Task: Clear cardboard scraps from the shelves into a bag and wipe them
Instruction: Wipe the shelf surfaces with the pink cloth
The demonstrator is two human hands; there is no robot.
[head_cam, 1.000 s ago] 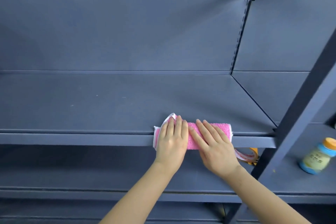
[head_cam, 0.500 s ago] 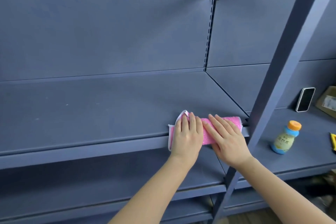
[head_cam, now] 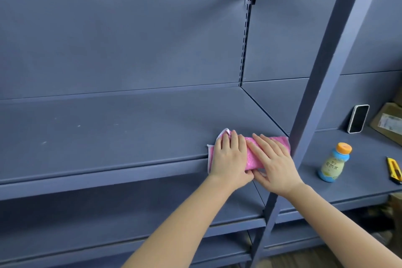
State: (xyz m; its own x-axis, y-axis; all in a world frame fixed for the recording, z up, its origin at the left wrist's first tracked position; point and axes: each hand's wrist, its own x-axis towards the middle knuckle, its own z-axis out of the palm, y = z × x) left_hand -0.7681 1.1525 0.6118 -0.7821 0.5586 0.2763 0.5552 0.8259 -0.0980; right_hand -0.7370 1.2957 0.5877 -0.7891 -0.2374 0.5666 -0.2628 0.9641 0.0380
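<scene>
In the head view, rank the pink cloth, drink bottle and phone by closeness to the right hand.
1. pink cloth, pressed under the right hand.
2. bottle, standing to its right.
3. phone, leaning against the back panel, farther right.

Upright near the front of the right-hand shelf [head_cam: 359, 187]: small bottle [head_cam: 334, 162], orange cap, blue collar and base, pale yellow body, print too small to read. Behind it, well apart, leaning on end at the back of that shelf: phone [head_cam: 358, 118], dark screen outward, white rim. Just right of the phone: brown cardboard parcel [head_cam: 387, 119] with white label, cut off by the frame edge. Right of the bottle, lying flat: yellow-and-black utility knife [head_cam: 394, 171], partly out of frame. Bottom right: strip of wood-grain floor [head_cam: 326, 257].
</scene>
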